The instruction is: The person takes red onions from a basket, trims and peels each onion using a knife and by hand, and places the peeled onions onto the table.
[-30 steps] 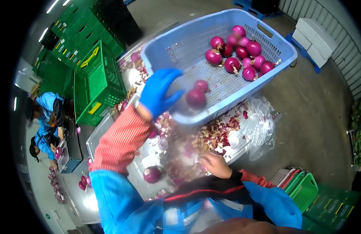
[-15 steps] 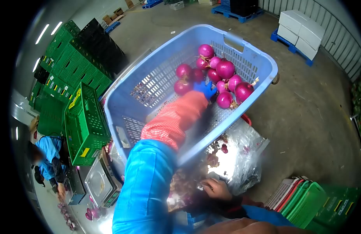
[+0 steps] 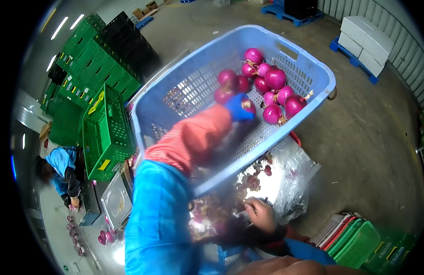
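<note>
My left hand (image 3: 239, 108), in a blue glove with a red-and-white sleeve cover above it, is closed around a red onion (image 3: 251, 108) inside the blue plastic basket (image 3: 207, 181). Several more red onions (image 3: 275, 79) lie at the basket's far end, some with dry roots or stems. Lower right, my bare right hand (image 3: 262, 215) has its fingers curled over the work surface. Something thin seems to be in them, too small to name. Onion skins (image 3: 207, 220) and scraps lie loose beside this hand, near a clear plastic bag (image 3: 294, 183).
A green crate (image 3: 104, 137) and a scale (image 3: 116, 201) stand left of the basket. Green crates (image 3: 90, 59) are stacked behind. Another person (image 3: 63, 169) in blue works at far left. Nested baskets (image 3: 354, 238) stand lower right, and white boxes (image 3: 365, 39) rest on a pallet.
My left hand has closed on an onion and drawn back slightly from the pile. My right hand has shifted up a little. The whole view has moved somewhat.
</note>
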{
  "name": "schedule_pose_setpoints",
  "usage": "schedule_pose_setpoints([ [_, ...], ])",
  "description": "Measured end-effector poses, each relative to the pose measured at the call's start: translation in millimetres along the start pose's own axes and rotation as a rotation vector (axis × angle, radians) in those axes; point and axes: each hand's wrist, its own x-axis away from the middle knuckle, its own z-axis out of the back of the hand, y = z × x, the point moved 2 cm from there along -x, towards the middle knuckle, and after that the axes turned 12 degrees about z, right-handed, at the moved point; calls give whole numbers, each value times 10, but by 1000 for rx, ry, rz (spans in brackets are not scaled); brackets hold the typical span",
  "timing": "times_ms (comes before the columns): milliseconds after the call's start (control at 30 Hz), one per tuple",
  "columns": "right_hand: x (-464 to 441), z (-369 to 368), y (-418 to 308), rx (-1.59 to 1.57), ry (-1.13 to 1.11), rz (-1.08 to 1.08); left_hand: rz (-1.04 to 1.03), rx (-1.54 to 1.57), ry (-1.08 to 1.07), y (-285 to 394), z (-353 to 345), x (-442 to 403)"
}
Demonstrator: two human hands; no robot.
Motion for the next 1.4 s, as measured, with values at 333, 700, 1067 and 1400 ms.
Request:
schedule_pose_setpoints([
  [333, -32, -17, -387, -7, 146, 64, -54, 1374, -349, 513, 694, 2935],
  [700, -141, -426, -1442, 369, -29, 628, 49, 1836, -392, -151, -108, 4656],
  [1067, 169, -1005, -1325, 406, -93, 701, 259, 1800, -353, -336, -453, 5158],
  [1400, 525, -903, -553, 393, -37, 311, -11, 1832, -206, -534, -564, 5191],
])
